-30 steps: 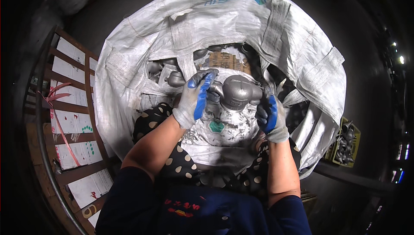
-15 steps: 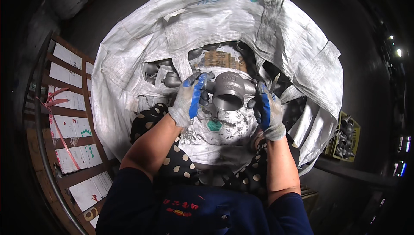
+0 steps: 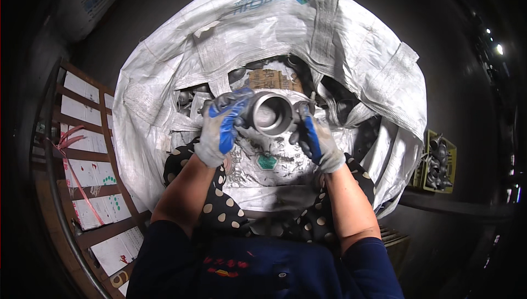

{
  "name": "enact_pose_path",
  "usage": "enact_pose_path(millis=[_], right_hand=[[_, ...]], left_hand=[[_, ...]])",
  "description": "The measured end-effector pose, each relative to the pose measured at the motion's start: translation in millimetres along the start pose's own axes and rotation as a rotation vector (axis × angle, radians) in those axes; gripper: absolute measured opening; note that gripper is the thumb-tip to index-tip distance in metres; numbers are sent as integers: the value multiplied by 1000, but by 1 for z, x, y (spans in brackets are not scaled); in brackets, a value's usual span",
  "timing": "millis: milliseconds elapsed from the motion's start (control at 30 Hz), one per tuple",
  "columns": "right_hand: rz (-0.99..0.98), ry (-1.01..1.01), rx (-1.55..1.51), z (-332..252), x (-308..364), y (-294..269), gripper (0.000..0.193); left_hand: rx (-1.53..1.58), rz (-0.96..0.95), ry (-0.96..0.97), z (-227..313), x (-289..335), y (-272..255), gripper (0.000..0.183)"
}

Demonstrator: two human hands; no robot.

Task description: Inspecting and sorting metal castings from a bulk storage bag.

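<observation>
Both my hands wear grey-white gloves with blue and dark patches. Between them is a grey metal pipe fitting (image 3: 270,114), its wide round opening turned up so that I see into its hollow. My left hand (image 3: 219,129) is closed around the fitting's left side. My right hand (image 3: 317,138) grips its right side, with the fingers partly hidden and a little blurred. A thin pale object (image 3: 313,98) sticks up by the right hand; I cannot make out what it is. Beneath lies a dirty white sheet (image 3: 267,179) with a green mark.
A large white woven sack (image 3: 258,30) surrounds the work, more dark metal fittings (image 3: 237,75) showing through its gaps. Brown cardboard (image 3: 274,79) lies beyond my hands. At left stands a brown slatted rack (image 3: 101,129); a yellow crate (image 3: 451,161) of metal parts stands at right.
The fitting has been tipped so its wide opening faces up instead of toward me. Both hands have shifted left with it, and the whole view has moved slightly.
</observation>
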State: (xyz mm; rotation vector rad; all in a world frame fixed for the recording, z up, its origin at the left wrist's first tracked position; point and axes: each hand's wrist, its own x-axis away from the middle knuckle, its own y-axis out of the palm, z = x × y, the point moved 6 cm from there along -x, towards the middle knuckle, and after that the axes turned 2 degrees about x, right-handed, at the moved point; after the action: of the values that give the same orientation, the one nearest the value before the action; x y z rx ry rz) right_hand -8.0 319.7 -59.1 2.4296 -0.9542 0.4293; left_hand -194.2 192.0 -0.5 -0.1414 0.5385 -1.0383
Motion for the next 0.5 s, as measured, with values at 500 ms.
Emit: enact_pose_path(millis=[500], right_hand=[[-385,-17,57,35,3,23,46]], left_hand=[[-1535,714,-23,244,252,-491,40]])
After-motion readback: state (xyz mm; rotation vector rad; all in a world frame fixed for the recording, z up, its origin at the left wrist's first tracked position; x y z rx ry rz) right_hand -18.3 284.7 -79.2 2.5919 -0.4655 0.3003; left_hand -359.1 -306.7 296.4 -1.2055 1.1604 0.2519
